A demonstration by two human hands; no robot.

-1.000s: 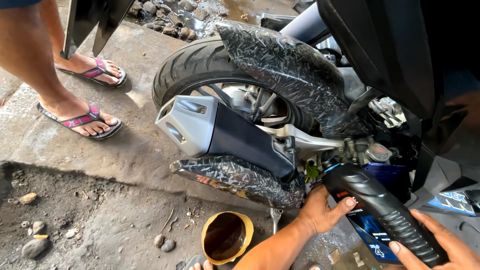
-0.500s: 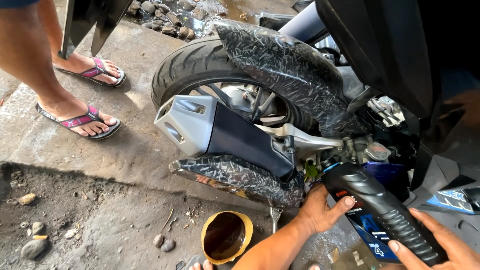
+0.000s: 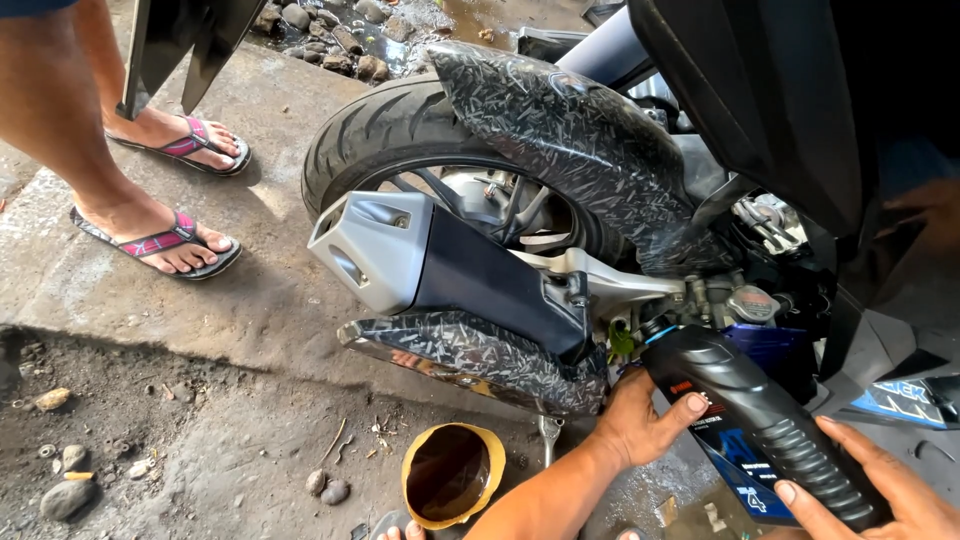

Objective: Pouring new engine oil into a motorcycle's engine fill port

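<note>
Oil bottle, black rigid plastic, tilts neck-first toward the scooter's engine, probably its filler hole. Left hand wraps the neck; right hand cups the ribbed base. Likely weighty, perhaps slippery; the ribs offer the best hold.

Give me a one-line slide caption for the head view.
Both hands, left hand and right hand, tip a black bottle toward the motorcycle engine; yellow pan below.
</note>
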